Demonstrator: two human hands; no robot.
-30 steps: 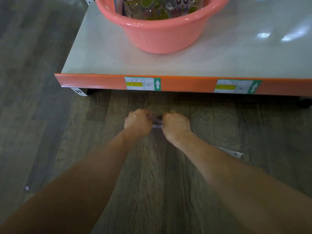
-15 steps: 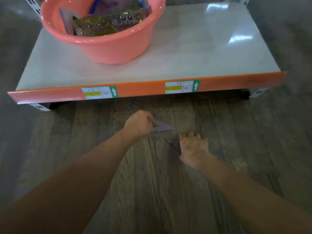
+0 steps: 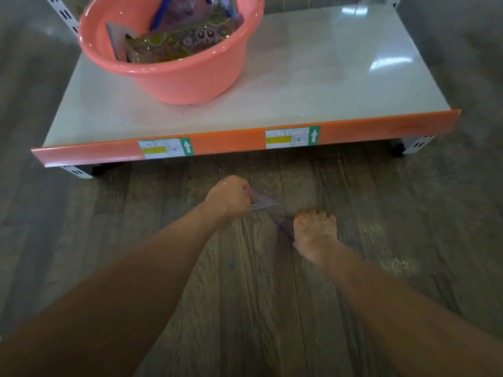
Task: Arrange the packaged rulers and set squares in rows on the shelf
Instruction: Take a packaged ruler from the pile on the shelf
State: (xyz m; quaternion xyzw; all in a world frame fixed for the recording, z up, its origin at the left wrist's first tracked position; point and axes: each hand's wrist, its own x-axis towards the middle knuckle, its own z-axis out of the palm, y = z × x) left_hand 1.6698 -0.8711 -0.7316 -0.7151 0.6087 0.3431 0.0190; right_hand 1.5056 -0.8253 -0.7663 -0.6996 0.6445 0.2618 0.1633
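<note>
The round salmon-pink plastic basin (image 3: 174, 63) stood on the left half of the flat white metal shelf (image 3: 313, 85), holding the glossy packaged stationery (image 3: 174, 42) not yet laid out; any row started at that end risked being crowded by the basin wall. In front, over the dark wood-plank floor (image 3: 381, 240), the left hand (image 3: 228, 198) was closed around one end of a clear triangular plastic set square (image 3: 262, 202), whose pointed tip projected rightward. Just beside it, the right hand (image 3: 314, 229) gripped a second clear set square (image 3: 281, 225), with fingers curled over it and its tip aimed up and to the left. The two tips lay near each other; judged from this, a careless lift could knock them together or let the thin, smooth plastic slip from a fingertip grip. Whether either piece was wrapped could not be told. The orange plastic price strip (image 3: 231, 142) along the shelf's front edge, bearing two white-and-green labels (image 3: 164, 148), stood proud and could catch a low-carried corner. The shelf's right half lay bare, offering the widest room for placement.
</note>
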